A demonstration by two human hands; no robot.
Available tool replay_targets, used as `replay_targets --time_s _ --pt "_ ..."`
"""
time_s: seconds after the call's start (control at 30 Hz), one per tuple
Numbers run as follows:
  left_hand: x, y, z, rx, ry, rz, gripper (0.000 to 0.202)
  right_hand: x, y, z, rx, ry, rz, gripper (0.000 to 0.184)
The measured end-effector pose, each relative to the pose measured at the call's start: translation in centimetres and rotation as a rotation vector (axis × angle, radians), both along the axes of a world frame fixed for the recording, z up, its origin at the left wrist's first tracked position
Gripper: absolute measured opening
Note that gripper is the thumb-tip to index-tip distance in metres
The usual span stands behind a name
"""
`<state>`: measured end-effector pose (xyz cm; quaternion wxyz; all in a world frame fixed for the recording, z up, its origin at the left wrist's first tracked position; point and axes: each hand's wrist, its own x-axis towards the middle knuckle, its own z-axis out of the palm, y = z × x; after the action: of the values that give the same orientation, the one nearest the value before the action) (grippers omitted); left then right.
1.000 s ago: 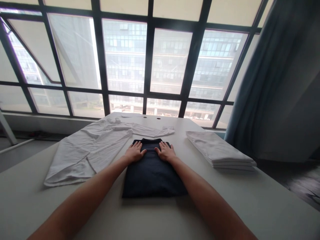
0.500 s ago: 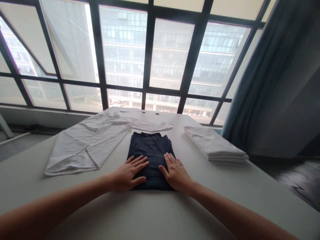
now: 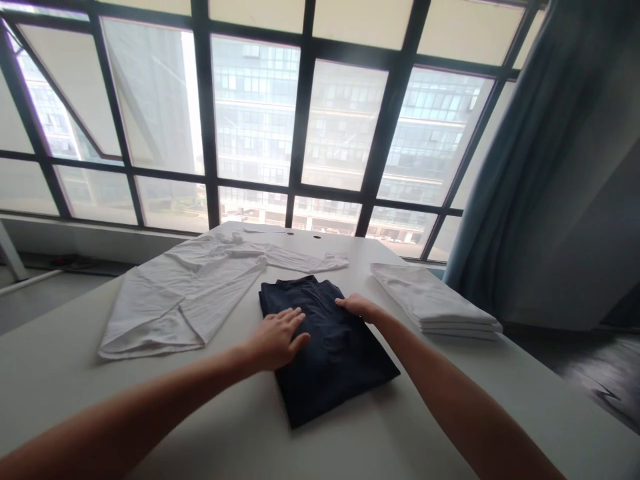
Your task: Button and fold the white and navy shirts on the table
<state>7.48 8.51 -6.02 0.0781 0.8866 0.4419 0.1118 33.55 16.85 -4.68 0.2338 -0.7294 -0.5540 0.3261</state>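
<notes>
A folded dark navy shirt (image 3: 333, 353) lies in front of me, turned at an angle, its collar at the far end and its near edge slightly off the table. My left hand (image 3: 280, 337) rests over its left side with the fingers stretched out. At the far right edge, my right hand (image 3: 357, 305) pinches the shirt, thumb on top and the other fingers hidden beneath.
On the white table (image 3: 225, 413), a spread white shirt (image 3: 185, 293) lies to the left with a sleeve reaching behind the navy one. A stack of folded white garments (image 3: 430, 297) sits at the right. Windows (image 3: 255, 113) and a blue curtain (image 3: 505, 167) stand beyond.
The navy shirt has turned, its near end swinging right and towards me. My right hand went from lying flat on it to gripping its right edge; my left hand stays on the left side.
</notes>
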Motion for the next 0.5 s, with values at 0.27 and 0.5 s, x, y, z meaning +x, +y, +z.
replay_targets --time_s 0.27,0.5 --pt "-5.5 9.1 -3.3 -0.009 0.076 0.225 0.069 -1.2 1.2 -0.4 0.011 0.065 0.053 0.026" --pt "-5.4 8.7 -4.2 0.043 0.014 0.233 0.065 3.5 1.9 4.2 0.326 -0.287 0.087 0.020"
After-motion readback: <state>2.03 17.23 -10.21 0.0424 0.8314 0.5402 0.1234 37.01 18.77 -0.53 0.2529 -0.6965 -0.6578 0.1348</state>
